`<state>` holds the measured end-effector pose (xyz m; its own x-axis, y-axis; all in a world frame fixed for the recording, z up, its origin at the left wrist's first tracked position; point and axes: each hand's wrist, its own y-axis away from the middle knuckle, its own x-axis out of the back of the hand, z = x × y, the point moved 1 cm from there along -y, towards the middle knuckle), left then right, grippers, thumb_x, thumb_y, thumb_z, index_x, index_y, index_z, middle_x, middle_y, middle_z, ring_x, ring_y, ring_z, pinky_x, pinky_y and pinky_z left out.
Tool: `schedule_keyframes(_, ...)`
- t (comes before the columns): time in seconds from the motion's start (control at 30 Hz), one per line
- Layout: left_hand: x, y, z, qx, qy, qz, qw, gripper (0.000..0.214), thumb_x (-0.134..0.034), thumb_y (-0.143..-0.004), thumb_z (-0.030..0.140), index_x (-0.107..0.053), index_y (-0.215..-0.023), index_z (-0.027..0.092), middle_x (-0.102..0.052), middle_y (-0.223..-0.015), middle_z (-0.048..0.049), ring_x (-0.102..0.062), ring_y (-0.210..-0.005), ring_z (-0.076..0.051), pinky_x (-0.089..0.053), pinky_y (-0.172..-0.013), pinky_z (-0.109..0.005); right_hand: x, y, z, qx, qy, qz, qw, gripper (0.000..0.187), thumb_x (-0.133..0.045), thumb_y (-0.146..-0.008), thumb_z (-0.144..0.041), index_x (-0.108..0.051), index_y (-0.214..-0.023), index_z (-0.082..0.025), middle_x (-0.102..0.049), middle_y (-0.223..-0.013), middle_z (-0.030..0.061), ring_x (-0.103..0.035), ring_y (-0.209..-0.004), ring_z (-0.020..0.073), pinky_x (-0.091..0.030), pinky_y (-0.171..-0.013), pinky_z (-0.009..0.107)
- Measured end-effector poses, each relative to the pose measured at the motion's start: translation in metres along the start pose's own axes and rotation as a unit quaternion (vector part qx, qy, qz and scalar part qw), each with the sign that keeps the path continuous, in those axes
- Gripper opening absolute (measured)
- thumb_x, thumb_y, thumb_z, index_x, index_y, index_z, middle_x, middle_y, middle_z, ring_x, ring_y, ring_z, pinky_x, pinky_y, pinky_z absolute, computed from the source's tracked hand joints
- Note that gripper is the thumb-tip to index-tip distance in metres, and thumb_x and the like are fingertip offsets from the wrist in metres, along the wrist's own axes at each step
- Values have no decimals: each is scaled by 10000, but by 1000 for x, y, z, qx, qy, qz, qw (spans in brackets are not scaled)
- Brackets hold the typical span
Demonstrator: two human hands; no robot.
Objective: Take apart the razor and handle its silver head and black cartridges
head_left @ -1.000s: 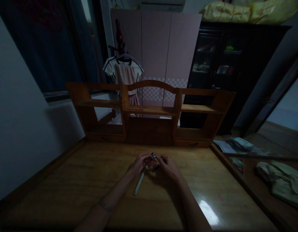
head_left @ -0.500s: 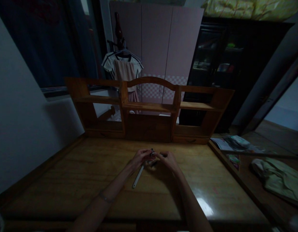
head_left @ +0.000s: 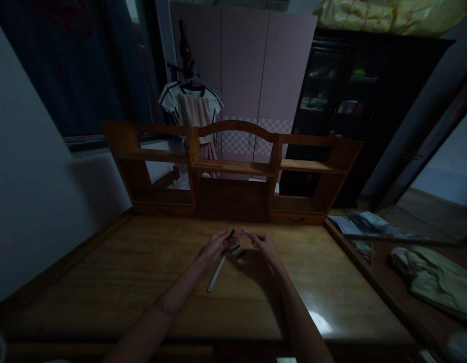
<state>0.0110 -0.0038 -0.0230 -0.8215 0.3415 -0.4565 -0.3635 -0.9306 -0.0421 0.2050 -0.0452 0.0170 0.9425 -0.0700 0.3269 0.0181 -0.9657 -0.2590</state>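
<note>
Over the middle of the wooden desk, my left hand [head_left: 217,244] is closed around a small dark piece [head_left: 231,234] that sticks up past the fingertips. A little to the right, my right hand [head_left: 265,247] pinches a small shiny metal piece [head_left: 243,230] between thumb and finger. The two pieces are apart. Beneath my left hand, a long pale handle [head_left: 216,275] with a hole at its near end slants across the desk; its far end is hidden. A small dark and silvery object [head_left: 237,250] is just below the fingers, too dim to name.
The wooden desk top [head_left: 142,282] carries a low shelf unit [head_left: 233,166] along its back edge. To the right, a lower surface holds papers [head_left: 369,224] and pale green cloth [head_left: 433,277]. Clothes hang behind the shelf, before a pink wardrobe [head_left: 241,60].
My hands have moved slightly apart. The shiny metal piece now shows alone in my right fingers, separate from the left hand; the left fingers have opened out a little around the dark piece.
</note>
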Motion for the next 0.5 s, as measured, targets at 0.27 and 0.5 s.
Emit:
schedule_keyframes(0.27, 6, -7, 6, -7, -19, 40, 999, 348, -706, -778, 291, -497, -1016, 148, -684, -1021, -141, -669, -926, -197, -517, -842, -325, 11, -11, 15, -21, -73, 96, 992, 597, -500, -770, -681, -395, -458, -183, -311, -463, -38, -295, -445, 86, -210, -464, 244)
schedule_keyframes(0.5, -14, -4, 25, -108, -350, 33, 930, 231, -725, -697, 342, -630, -785, 150, -670, -923, -104, -613, -923, -218, -459, -828, -320, 22, -9, 20, -32, -138, 163, 976, 564, -500, -795, -649, -385, -484, -192, -292, -471, -44, -250, -432, 81, -185, -434, 247)
